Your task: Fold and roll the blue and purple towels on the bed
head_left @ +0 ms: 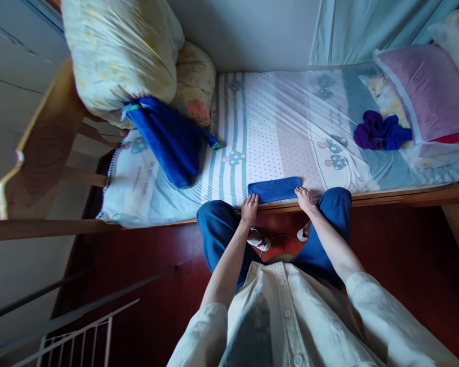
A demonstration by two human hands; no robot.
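A blue cloth, folded into a flat narrow rectangle, lies on the front edge of the bed in front of my knees. At its lower left corner, my left hand has its fingers closed on the cloth's edge. My right hand pinches the opposite end, near the right corner. Both thumbs are hard to make out at this size. Farther left, a larger blue cloth lies loosely spread against the bundled bedding. To the right rests a crumpled purple and blue cloth.
The bed has a patterned sheet and a wooden edge. Bulky yellow bedding is piled at the left, near the wooden headboard. A pink pillow lies at the right. A white metal rack stands at lower left on the red floor.
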